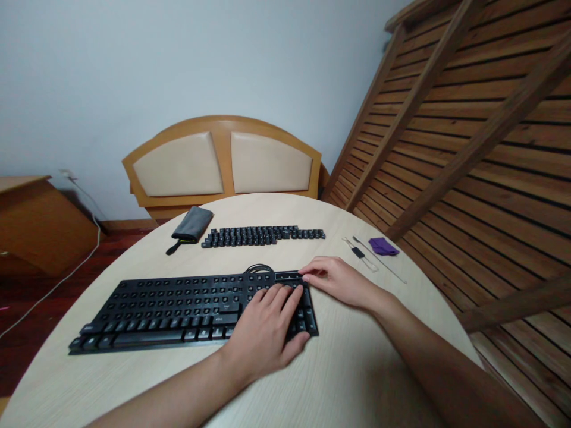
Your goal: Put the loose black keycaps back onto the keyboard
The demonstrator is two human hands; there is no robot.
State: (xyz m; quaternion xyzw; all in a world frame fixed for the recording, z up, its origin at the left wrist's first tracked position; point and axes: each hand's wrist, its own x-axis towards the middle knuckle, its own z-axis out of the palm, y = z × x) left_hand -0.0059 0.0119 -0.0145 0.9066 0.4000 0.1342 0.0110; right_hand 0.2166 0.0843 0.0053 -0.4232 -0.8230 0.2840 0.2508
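A black keyboard (169, 309) lies on a round pale wooden table (357, 368), most of its keycaps off. My left hand (267, 330) rests flat on the keyboard's right end, fingers stretched out over the number pad. My right hand (334, 279) touches the keyboard's top right corner with its fingertips, fingers loosely together and nothing visible in them. Rows of loose black keycaps (261, 235) are lined up behind the keyboard.
A grey pouch (191, 224) lies at the back left of the table. Thin tools (366, 254) and a purple cloth (383, 246) sit at the right. Behind the table stand a padded wooden headboard (223, 160) and a slatted bed frame (468, 148). A white cable (66, 267) trails on the floor.
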